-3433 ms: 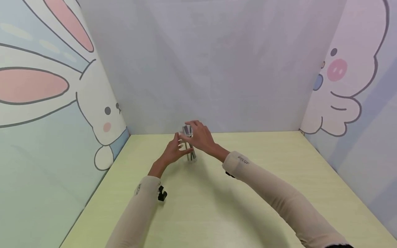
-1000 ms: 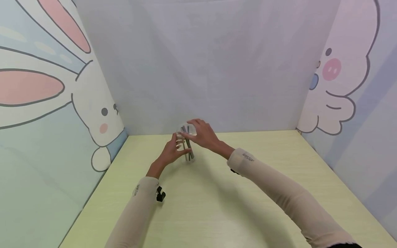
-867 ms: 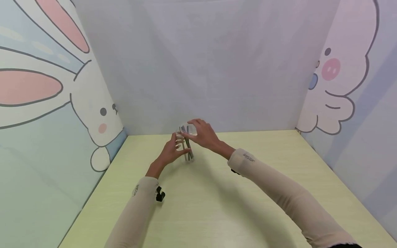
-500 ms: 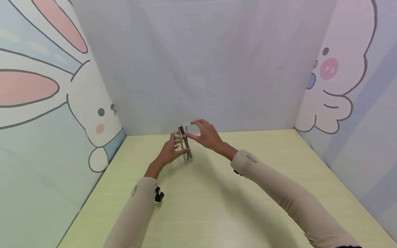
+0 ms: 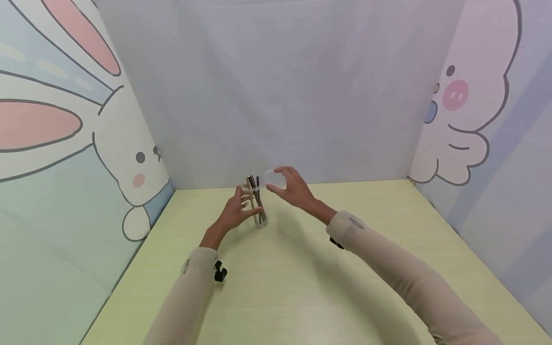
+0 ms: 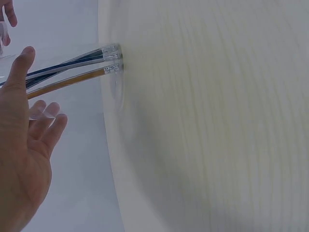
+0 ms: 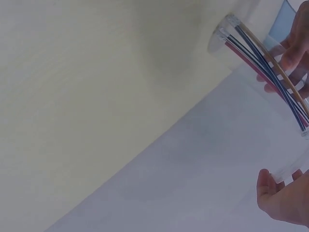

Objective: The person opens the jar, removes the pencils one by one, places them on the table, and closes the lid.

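A tall clear cylinder (image 5: 263,224) stands at the back of the table, holding several slim pen-like sticks (image 5: 258,199). Dark, orange and red sticks (image 7: 260,60) show through its wall in the right wrist view. My left hand (image 5: 232,213) grips the cylinder, thumb on the near side and fingers behind. Pinched between the thumb and fingers of my right hand (image 5: 295,189) is a clear round lid (image 5: 274,179), tilted, just right of the cylinder's mouth. Stick tops rise above the cylinder's rim. In the left wrist view, the orange stick (image 6: 77,82) slants beside the left thumb.
The pale yellow wooden table (image 5: 276,287) runs up to a plain grey back wall (image 5: 284,96). Side panels with a cartoon rabbit (image 5: 129,158) and a cartoon pig-nosed figure (image 5: 465,110) border it. A black clip (image 5: 220,272) hangs at the left sleeve.
My right hand has drawn the clear lid off the cylinder's top and moved right with it, baring the stick tops. My left hand keeps its grip on the cylinder.
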Demonstrator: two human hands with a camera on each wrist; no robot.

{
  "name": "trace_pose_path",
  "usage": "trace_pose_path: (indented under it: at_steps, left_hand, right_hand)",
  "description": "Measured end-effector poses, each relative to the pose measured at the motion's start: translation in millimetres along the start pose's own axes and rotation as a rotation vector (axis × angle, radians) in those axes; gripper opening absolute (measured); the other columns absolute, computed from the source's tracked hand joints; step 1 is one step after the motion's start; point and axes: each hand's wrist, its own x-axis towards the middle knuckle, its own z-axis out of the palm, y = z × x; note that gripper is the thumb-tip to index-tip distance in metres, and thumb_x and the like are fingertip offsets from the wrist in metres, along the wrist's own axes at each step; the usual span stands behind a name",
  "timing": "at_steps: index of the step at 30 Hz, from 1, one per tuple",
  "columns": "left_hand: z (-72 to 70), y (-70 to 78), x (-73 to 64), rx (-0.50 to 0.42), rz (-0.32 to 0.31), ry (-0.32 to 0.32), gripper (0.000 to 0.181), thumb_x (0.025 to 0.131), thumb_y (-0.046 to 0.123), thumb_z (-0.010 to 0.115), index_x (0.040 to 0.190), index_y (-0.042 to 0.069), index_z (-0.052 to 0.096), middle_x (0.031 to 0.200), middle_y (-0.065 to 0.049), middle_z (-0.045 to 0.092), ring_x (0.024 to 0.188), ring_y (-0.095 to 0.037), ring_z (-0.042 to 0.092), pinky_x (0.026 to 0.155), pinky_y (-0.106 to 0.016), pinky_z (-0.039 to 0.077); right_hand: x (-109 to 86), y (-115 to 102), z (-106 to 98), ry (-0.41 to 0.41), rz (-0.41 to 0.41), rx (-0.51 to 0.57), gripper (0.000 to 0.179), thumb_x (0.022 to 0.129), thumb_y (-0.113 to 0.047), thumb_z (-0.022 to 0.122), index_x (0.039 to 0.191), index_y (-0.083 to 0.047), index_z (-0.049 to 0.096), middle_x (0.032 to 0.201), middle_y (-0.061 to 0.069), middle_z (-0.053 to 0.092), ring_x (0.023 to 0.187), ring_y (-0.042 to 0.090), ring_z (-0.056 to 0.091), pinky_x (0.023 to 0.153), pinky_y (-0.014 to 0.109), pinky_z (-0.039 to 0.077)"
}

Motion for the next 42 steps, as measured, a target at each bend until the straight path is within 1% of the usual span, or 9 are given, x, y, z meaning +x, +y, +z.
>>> trace_pose_path:
  at_steps: [3,8,14,18,24,28,32,39,42]
  left_hand:
    - [-1.1,0.1,-1.1,0.007,-0.006,0.002,0.082,0.077,0.043,0.079,0.137,0.018,0.028,0.136,-0.013,0.049,0.125,-0.043,0.048,0.099,-0.058,0.044]
    - [-1.9,1.0,-2.6,0.012,-0.009,0.0,0.083,0.078,0.043,0.078,0.138,0.017,0.027,0.137,-0.014,0.048,0.126,-0.043,0.047,0.099,-0.057,0.045]
    - [-3.7,2.1,-2.6,0.026,-0.012,-0.002,0.085,0.077,0.045,0.078,0.138,0.016,0.026,0.138,-0.013,0.047,0.127,-0.039,0.048,0.099,-0.055,0.045]
    - [-3.9,1.3,-1.7,0.044,-0.012,-0.002,0.088,0.077,0.048,0.077,0.14,0.017,0.024,0.138,-0.013,0.047,0.127,-0.036,0.049,0.099,-0.053,0.046]
    - [-3.6,-0.4,-1.7,0.043,-0.011,0.002,0.087,0.076,0.049,0.077,0.139,0.017,0.026,0.138,-0.011,0.047,0.126,-0.035,0.049,0.099,-0.052,0.046]
    - [-4.1,-0.8,-2.0,0.029,0.004,0.0,0.087,0.077,0.048,0.077,0.139,0.015,0.026,0.138,-0.012,0.048,0.126,-0.039,0.048,0.099,-0.053,0.046]
    - [-4.1,-1.0,-1.8,0.03,0.009,-0.001,0.085,0.078,0.046,0.077,0.139,0.016,0.026,0.137,-0.011,0.048,0.126,-0.036,0.049,0.098,-0.05,0.048]
    - [-4.2,-0.6,-0.2,0.054,-0.007,0.008,0.08,0.078,0.045,0.077,0.134,0.017,0.029,0.135,-0.01,0.05,0.125,-0.033,0.051,0.099,-0.046,0.048]
    - [-4.6,-0.4,-0.3,0.057,-0.006,0.007,0.079,0.078,0.044,0.077,0.134,0.018,0.028,0.135,-0.011,0.05,0.125,-0.033,0.051,0.1,-0.046,0.048]
  right_hand:
    - [-3.5,4.6,4.3,-0.006,0.006,0.005,0.062,0.086,-0.049,0.067,0.133,-0.013,0.05,0.138,0.004,0.046,0.127,0.022,0.044,0.101,0.044,0.045]
    - [-11.3,11.7,13.3,-0.047,0.026,-0.03,0.061,0.084,-0.05,0.069,0.131,-0.015,0.052,0.137,0.002,0.048,0.128,0.02,0.044,0.102,0.042,0.045]
    - [-18.2,19.1,22.6,-0.074,0.004,-0.046,0.06,0.081,-0.044,0.074,0.128,-0.012,0.056,0.132,0.004,0.053,0.124,0.022,0.048,0.101,0.042,0.045]
    - [-23.3,25.3,30.3,-0.086,0.001,-0.062,0.06,0.079,-0.046,0.076,0.125,-0.012,0.059,0.131,0.002,0.054,0.124,0.022,0.047,0.103,0.042,0.044]
    - [-34.2,33.9,44.5,-0.109,-0.003,-0.091,0.062,0.076,-0.048,0.078,0.123,-0.011,0.063,0.127,0.002,0.059,0.118,0.023,0.048,0.1,0.041,0.044]
    - [-42.5,38.4,53.7,-0.13,0.007,-0.088,0.061,0.075,-0.044,0.08,0.121,-0.008,0.064,0.123,0.005,0.062,0.114,0.025,0.051,0.098,0.041,0.045]
    - [-49.8,43.6,63.1,-0.152,0.017,-0.101,0.059,0.073,-0.042,0.082,0.118,-0.008,0.065,0.119,0.006,0.064,0.108,0.026,0.054,0.094,0.04,0.047]
    - [-54.9,47.5,73.2,-0.203,0.037,-0.129,0.059,0.072,-0.042,0.083,0.116,-0.007,0.065,0.116,0.007,0.066,0.104,0.026,0.055,0.094,0.038,0.046]
    - [-55.2,45.5,73.7,-0.22,0.052,-0.114,0.059,0.072,-0.04,0.084,0.116,-0.005,0.065,0.115,0.008,0.065,0.103,0.027,0.055,0.094,0.039,0.046]
